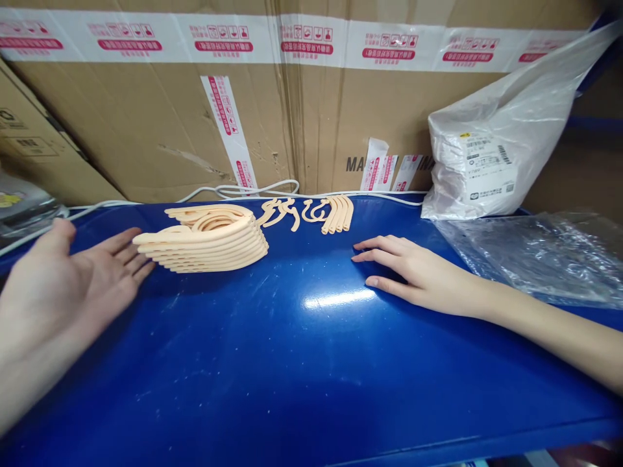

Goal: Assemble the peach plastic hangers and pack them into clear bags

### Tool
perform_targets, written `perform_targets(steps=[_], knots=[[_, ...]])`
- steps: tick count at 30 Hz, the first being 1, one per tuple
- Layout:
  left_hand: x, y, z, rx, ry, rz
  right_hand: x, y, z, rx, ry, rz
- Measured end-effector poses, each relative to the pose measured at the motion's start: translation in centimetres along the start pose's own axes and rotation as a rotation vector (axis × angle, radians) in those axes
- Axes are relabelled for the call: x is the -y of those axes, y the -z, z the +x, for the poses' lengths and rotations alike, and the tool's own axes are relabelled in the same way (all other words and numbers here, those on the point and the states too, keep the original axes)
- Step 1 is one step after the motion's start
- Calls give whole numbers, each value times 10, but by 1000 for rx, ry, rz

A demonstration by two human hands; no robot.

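Observation:
A neat stack of cream, curved plastic pieces that look like clothes-hanger parts (204, 243) lies on the blue table (272, 363), left of centre. My left hand (82, 279) is open, palm turned up, its fingertips right at the stack's left end; whether they touch it I cannot tell. Behind the stack are loose cream hook-shaped pieces (316, 211) and a small row of cream tubes (338, 214). Over the table to the right, my right hand (402, 269) is open, palm down, with fingers loosely stretched and nothing held.
A large cardboard box (321, 123) walls off the back, with a white cable (253, 190) along its foot. At the right stand a white plastic bag (491, 149) with a label and a flat clear plastic sheet (535, 253). Another carton (43, 143) leans in at left.

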State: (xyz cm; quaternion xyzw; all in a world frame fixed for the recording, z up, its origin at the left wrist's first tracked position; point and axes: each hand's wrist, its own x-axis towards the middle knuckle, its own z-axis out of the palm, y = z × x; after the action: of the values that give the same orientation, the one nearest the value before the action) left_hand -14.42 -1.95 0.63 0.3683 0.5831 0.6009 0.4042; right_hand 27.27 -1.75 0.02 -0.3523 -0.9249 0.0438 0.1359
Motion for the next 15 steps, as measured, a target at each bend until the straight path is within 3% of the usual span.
perform_targets(steps=[3, 6, 15], knots=[[-11, -28, -11, -21, 47, -11, -1, 0, 0, 11, -7, -13], [-18, -43, -18, 9, 51, -12, -1, 0, 0, 16, -11, -16], [-18, -52, -26, 54, 22, -9, -2, 0, 0, 21, -15, -20]])
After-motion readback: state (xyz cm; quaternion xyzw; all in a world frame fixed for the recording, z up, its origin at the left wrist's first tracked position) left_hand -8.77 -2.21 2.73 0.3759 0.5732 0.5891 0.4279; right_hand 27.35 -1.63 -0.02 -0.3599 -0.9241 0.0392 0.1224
